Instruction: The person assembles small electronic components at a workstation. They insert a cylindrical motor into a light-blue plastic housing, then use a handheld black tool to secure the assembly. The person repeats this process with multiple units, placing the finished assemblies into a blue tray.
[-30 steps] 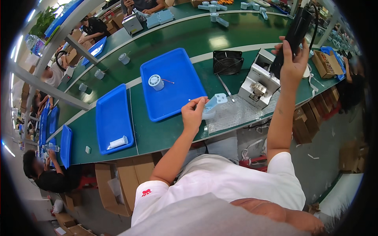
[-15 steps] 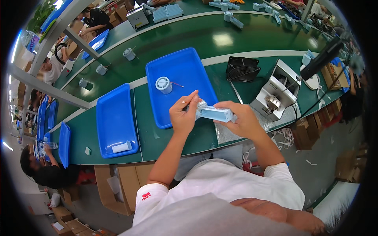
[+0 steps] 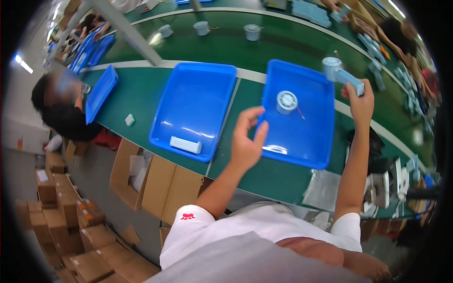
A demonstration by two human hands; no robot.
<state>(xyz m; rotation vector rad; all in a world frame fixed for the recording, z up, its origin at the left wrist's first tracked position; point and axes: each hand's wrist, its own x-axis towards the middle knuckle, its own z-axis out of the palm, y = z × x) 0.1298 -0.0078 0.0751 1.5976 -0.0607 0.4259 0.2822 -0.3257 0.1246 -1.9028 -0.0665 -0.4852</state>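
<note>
My right hand (image 3: 360, 104) grips the handle of a light-blue handheld fan (image 3: 350, 81). Its round head points left, over the conveyor's near edge at the far right corner of a blue tray (image 3: 309, 139). Inside that tray a round fan head (image 3: 286, 102) with a slotted grille stands upright, a thin red wire trailing from it. My left hand (image 3: 247, 144) holds nothing; its thumb and fingers are apart beside the tray's left edge. A second blue tray (image 3: 193, 104), further left, has a pale handle piece (image 3: 185, 145) lying near its front.
Several fan heads (image 3: 252, 32) stand on the green conveyor (image 3: 217, 47) beyond the trays. A small pale block (image 3: 130, 120) lies on the table at left. Clear plastic sheeting (image 3: 322, 188) and a machine (image 3: 380, 188) are at right. Open cartons (image 3: 127, 174) stand below; a person (image 3: 61, 106) sits left.
My hands have come apart: the right carried the fan away to the far right, and the left let go and opened. The view has swung left.
</note>
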